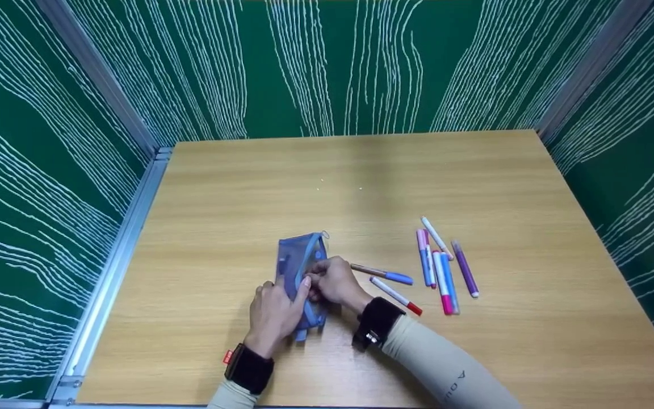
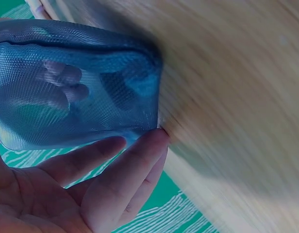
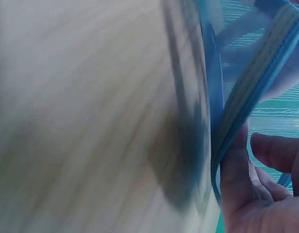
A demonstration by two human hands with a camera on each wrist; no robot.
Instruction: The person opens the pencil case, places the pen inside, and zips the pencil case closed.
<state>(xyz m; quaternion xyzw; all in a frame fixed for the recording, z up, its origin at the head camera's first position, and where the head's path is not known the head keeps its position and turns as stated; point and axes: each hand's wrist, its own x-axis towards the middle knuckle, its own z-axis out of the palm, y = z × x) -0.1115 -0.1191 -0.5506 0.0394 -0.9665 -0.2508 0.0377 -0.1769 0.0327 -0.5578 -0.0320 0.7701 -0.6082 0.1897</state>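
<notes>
A blue mesh zip pouch (image 1: 290,250) is held above the near middle of the table, its zipper edge (image 3: 251,87) parted. My left hand (image 1: 275,312) grips the pouch's left side, thumb across the front; in the left wrist view its fingers (image 2: 125,182) lie along the pouch's edge. My right hand (image 1: 335,281) is at the zipper opening, its fingers (image 3: 237,179) bent against the zipper band. Fingertips show through the mesh (image 2: 110,97) in the left wrist view. Parts of the right fingers are hidden by the pouch.
Beside my right hand lie a brown marker with a blue cap (image 1: 381,274) and a white marker with a red cap (image 1: 396,295). Farther right are several loose markers, among them a purple one (image 1: 465,270). Green patterned walls (image 1: 338,68) enclose the table (image 1: 236,187).
</notes>
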